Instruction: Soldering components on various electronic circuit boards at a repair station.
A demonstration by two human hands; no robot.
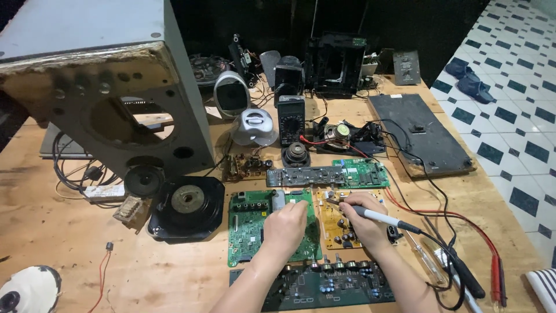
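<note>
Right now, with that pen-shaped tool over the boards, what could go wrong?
1. The right hand holds a pen-shaped soldering tool with its tip near the left hand on the green circuit board; if it is hot, a slip might burn a finger.
2. The tool's black cable lies among the red test leads; a snag could jerk the tip.
3. The tilted speaker cabinet might topple.

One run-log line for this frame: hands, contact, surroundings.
left hand: resting on green circuit board | right hand: holding soldering iron, tip over yellow circuit board | nearby: multimeter, speaker cabinet
</note>
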